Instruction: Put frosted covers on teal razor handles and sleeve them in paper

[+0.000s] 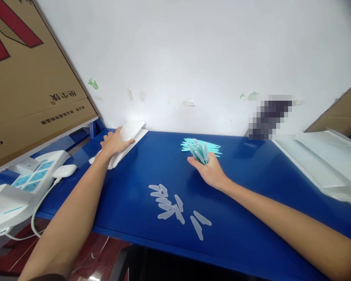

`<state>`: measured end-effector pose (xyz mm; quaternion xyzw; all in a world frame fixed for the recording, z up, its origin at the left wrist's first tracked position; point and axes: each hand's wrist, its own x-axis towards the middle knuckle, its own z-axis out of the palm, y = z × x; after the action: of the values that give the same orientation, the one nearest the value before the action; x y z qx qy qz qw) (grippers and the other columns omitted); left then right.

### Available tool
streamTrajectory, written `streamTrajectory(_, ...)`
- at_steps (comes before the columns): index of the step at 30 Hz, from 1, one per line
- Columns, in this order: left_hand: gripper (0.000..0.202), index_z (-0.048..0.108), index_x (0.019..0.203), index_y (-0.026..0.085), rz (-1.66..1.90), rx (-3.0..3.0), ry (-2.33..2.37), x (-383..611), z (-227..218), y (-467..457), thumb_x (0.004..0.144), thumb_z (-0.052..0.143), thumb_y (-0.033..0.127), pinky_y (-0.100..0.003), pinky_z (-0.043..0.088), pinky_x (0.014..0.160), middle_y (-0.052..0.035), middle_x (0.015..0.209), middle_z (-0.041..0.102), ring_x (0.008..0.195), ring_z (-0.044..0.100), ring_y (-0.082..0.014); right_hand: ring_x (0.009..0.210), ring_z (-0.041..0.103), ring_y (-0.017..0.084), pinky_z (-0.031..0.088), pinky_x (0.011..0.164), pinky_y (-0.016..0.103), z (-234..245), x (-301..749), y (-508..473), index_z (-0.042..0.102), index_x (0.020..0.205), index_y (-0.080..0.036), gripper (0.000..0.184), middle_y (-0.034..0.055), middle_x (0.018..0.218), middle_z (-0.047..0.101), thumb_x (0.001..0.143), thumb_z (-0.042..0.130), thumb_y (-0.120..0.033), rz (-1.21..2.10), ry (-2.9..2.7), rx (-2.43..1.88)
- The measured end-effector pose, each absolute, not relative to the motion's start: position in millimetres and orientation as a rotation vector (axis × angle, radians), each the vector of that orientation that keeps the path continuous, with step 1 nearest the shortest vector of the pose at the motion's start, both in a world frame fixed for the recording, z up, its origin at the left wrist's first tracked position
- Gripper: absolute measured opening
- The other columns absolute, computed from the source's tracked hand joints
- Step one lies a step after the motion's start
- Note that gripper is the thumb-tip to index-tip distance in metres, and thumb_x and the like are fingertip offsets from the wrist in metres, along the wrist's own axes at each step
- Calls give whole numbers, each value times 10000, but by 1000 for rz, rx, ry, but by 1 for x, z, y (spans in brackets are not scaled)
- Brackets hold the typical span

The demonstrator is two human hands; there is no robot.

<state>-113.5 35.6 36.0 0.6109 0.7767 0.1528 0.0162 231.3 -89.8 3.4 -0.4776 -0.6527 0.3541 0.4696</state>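
My right hand (211,171) is closed around a bundle of turquoise eyebrow razors (199,151), whose pale tips point up and away from me. Just behind that fist, a loose pile of similar slim turquoise razors (213,146) lies on the blue table (128,203). At the back left, my left hand (117,142) rests with spread fingers on a white, flat folded paper-like packet (134,130); its underside is hidden. Several translucent blade covers (165,201) are scattered near the table's front, with two of them (197,228) apart to the right.
On the left are a white power strip (57,157), a white charger with a cable (64,171), and a large printed cardboard box (32,78). Translucent plastic trays or sheets (318,168) lie at right. A white wall (169,58) borders the table's back edge.
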Motion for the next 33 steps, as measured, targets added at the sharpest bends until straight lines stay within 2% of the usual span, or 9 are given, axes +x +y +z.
streamTrajectory(2,1049,377,1558,233,730,1873,2352,-112,44,34,682,769,657,-710,364,1025,-279,1496,427,1364,398,-566,570,293,109,266,566,285,3,230,-90,368,638,-228,365,-55,584,338,849,594,-423,870,-1645,-1193)
streamTrajectory(5,962,456,1478,225,1370,1724,1931,-101,56,32,660,789,607,-616,418,1071,-209,1438,502,1338,489,-457,605,356,120,298,596,285,3,230,-89,404,663,-219,329,-40,630,409,868,577,-409,796,-1756,-1182)
streamTrajectory(7,800,525,1381,204,1708,1455,1472,-85,61,30,747,658,673,-521,484,1055,-169,1338,586,1268,576,-366,611,382,124,298,606,287,5,231,-88,425,668,-215,296,-33,636,444,880,559,-372,718,-1862,-1177)
streamTrajectory(9,714,614,1223,160,1818,1195,1099,-63,63,25,835,465,740,-438,517,1041,-164,1243,640,1226,615,-314,587,384,126,278,593,290,10,232,-87,448,676,-214,260,-33,614,469,887,540,-335,643,-1977,-1231)
streamTrajectory(13,752,675,1040,114,1729,990,860,-16,57,7,852,391,785,-385,552,986,-178,1098,686,1151,654,-309,577,421,137,271,578,292,24,233,-83,464,681,-219,243,-15,620,537,894,529,-316,522,-2103,-1416)
streamTrajectory(17,803,685,1070,116,1630,946,811,20,46,-13,823,431,837,-418,573,908,-158,977,709,1087,678,-351,590,488,145,288,564,290,26,231,-81,505,711,-220,220,10,681,613,900,530,-330,507,-2196,-1543)
streamTrajectory(23,685,688,1076,118,1515,1009,853,52,21,-40,866,519,749,-429,572,876,-157,1017,738,1035,703,-348,638,553,164,340,564,294,30,231,-83,561,854,-212,99,45,791,679,866,579,-308,616,-2247,-1609)
streamTrajectory(28,476,625,1176,172,1319,807,811,66,11,-50,869,681,532,-415,553,936,-117,1087,744,1110,686,-316,704,602,181,402,579,294,62,240,-80,487,1274,-191,457,66,947,694,841,623,-243,702,-2207,-1504)
streamTrajectory(33,379,626,1207,250,1229,693,752,64,18,-55,909,677,478,-403,547,944,-59,1240,712,1127,677,-266,829,588,203,418,639,295,94,236,-64,628,1086,-173,309,115,1023,641,782,665,-135,235,-2294,-1450)
